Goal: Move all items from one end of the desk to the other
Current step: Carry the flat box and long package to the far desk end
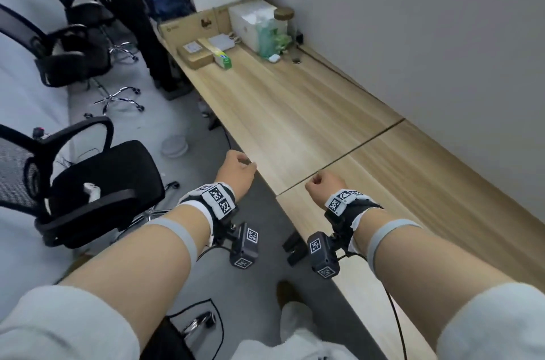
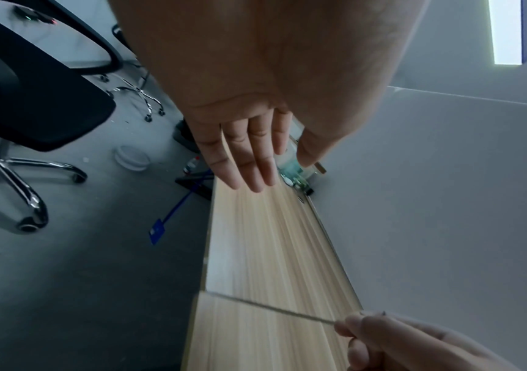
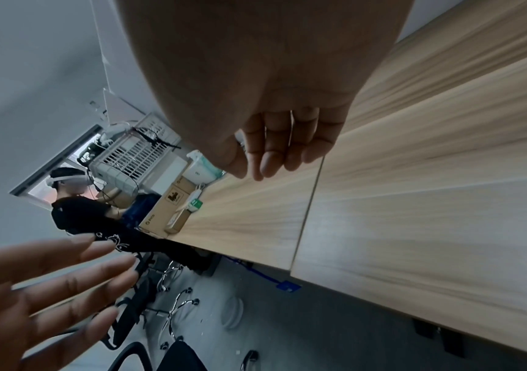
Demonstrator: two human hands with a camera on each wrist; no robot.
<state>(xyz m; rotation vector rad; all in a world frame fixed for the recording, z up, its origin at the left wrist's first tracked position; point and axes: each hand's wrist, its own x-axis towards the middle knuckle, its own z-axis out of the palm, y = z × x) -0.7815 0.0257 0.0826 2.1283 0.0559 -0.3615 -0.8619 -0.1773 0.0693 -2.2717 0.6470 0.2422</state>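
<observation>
While my left hand (image 1: 236, 171) and right hand (image 1: 324, 184) hang empty over the near desk (image 1: 309, 112), the items (image 1: 236, 32) sit bunched at its far end, well apart from me. My left wrist view shows fingers (image 2: 246, 160) straight, holding nothing. My right wrist view shows fingers (image 3: 271, 150) loosely bent, empty. I judge I'm between carries; next I must walk over and pick something up.

No text can be read; the logo on the cardboard box (image 1: 188, 27) is too blurred.
</observation>
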